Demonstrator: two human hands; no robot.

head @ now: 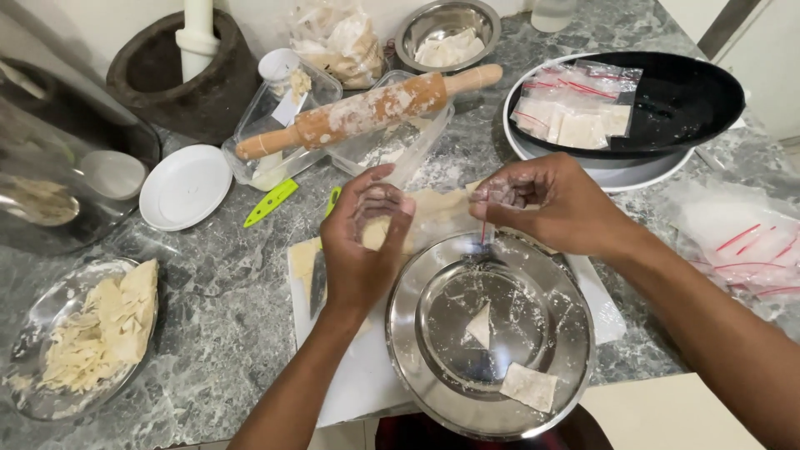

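My left hand (360, 247) and my right hand (546, 204) together hold a small clear zip bag (433, 212) with a red seal strip and pale dough inside, just above a steel plate (433, 283). My left hand cups the bag's left end. My right hand pinches its top right corner. Two flat dough pieces (527, 386) lie on the steel plate. The plate rests on a white cutting board (358, 375) dusted with flour.
A floured rolling pin (367, 110) lies across two clear containers. A black pan (675, 104) at the back right holds filled zip bags (575, 112). Empty zip bags (742, 233) lie at right. A glass plate of dough scraps (92, 337), a white lid (185, 186), and a green knife (271, 202) sit left.
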